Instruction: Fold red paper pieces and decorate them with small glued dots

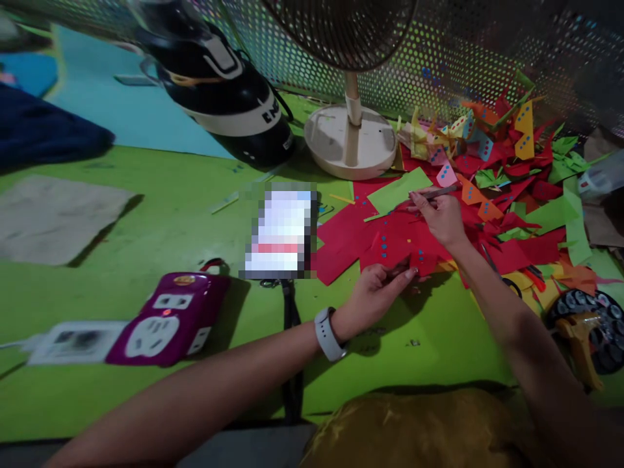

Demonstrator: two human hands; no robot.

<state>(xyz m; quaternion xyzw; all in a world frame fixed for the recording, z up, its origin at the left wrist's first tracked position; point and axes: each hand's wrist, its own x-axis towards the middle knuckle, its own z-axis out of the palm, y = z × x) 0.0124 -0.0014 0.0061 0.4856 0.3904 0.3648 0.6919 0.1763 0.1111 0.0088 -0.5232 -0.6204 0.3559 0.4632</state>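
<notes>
My left hand [375, 296] is closed on the lower edge of a red paper piece [400, 242] with rows of small blue dots on it. The thumb lies on the front of the paper, and a pale watch band is on the wrist. Above and to the right, my right hand [441, 218] pinches a slim dark pen-like tool [441, 191], whose exact kind I cannot make out. Its fingertips are over more red paper, beside a light green paper sheet [398, 192]. A flat red sheet [341, 244] lies to the left.
Cut and folded coloured papers [487, 162] are heaped at the right. A fan [351, 146] and a black bottle [234, 104] stand behind. A blurred phone [277, 231] and a purple power socket [168, 318] lie left. A yellow glue gun [580, 338] rests near a round black tray [611, 325].
</notes>
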